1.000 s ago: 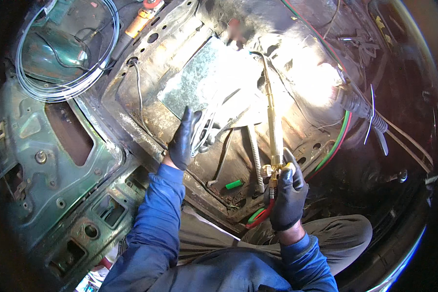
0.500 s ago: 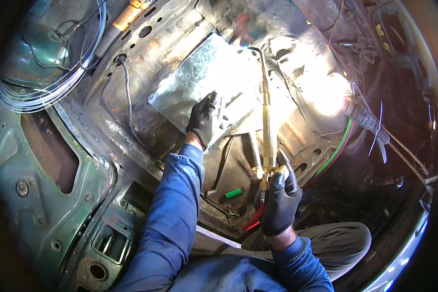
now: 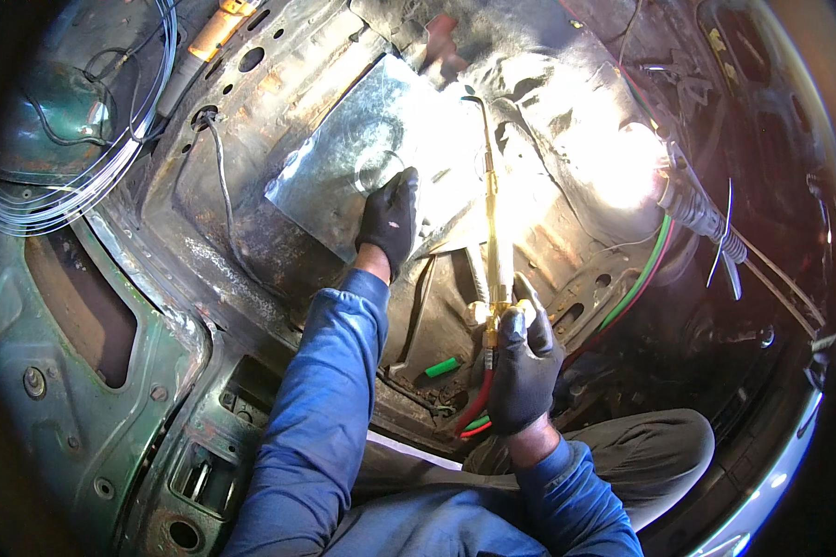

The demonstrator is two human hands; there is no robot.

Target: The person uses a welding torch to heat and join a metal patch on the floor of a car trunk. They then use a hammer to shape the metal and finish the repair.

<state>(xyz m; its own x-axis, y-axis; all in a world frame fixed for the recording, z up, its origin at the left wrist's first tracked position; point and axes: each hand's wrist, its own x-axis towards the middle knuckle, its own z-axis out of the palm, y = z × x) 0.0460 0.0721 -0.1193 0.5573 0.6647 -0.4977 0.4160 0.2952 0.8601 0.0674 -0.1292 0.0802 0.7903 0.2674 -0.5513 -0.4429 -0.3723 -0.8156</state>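
My left hand point(image 3: 389, 221), in a black glove, is closed over the near edge of a shiny metal sheet point(image 3: 330, 172). What its fingers hold, if anything, is hidden. The sheet lies at a slant on the worn vehicle floor, its right part washed out by glare. My right hand point(image 3: 524, 371), gloved too, grips the valve end of a brass gas torch point(image 3: 499, 251), with thumb and fingers at the knob. The torch points away from me, and its bent tip ends near the sheet's far right corner. A red hose point(image 3: 478, 401) leads from its lower end.
A bright work lamp point(image 3: 633, 167) shines at the right, beside red and green hoses point(image 3: 639, 295). Coiled wire point(image 3: 84, 200) hangs at the far left above a green body panel point(image 3: 60, 316). A small green tube point(image 3: 443, 367) lies in front of me. An orange-handled tool point(image 3: 218, 30) is at the top left.
The view has shifted slightly, moving the scene left in the picture. My left hand sits a little farther right against the sheet. My right hand still holds the torch; the bluish glow at its tip no longer shows.
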